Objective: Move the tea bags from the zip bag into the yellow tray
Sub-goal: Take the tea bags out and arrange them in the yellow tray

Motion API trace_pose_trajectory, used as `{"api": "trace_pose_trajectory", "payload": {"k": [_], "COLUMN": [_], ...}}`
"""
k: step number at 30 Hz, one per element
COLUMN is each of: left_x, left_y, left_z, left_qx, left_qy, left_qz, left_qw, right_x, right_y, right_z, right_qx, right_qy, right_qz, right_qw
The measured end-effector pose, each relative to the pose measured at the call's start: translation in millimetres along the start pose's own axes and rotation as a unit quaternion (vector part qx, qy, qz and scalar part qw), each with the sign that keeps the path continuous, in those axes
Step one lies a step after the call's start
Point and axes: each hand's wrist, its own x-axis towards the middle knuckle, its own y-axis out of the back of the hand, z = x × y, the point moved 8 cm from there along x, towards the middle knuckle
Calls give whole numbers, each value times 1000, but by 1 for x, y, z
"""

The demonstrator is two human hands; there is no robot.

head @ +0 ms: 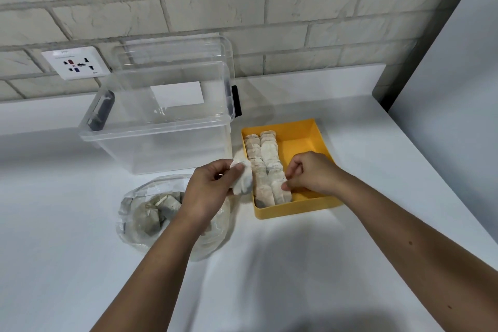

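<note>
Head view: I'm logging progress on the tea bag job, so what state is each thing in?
Zip bag: open, tea bags left inside.
Yellow tray: partly filled, two rows on its left side.
Clear storage bin: lid off.
Left hand: holding tea bags.
Right hand: fingertips on the tray's rows.

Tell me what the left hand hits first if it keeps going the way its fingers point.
Probably the tea bag rows at the yellow tray's left wall; left hand points right, depth unclear.

Left hand (207, 188) hides part of zip bag (151, 213); socket (75, 62) markings unreadable.
</note>
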Motion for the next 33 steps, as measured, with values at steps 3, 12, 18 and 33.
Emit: {"api": "trace_pose_trajectory", "payload": {"k": [3, 12, 18, 33], "left_x": [2, 6, -1, -3], "left_y": [-6, -16, -2, 6], "left_z": [1, 19, 15, 17], "left_qx": [-26, 146, 375, 258], "left_qy": [8, -51, -93, -109], "left_qz": [-14, -6, 68, 64], "left_qw": [1000, 988, 920, 958], "right_x": [-10, -21, -18, -11], "right_y": [12, 13, 1, 9], "right_z": [-21, -44, 0, -1], "right_qx": [87, 83, -12, 13], "right_qy": [40, 108, 21, 0], "right_qz": [-3, -9, -64, 18], "right_qw": [995, 991, 998, 1000]}}
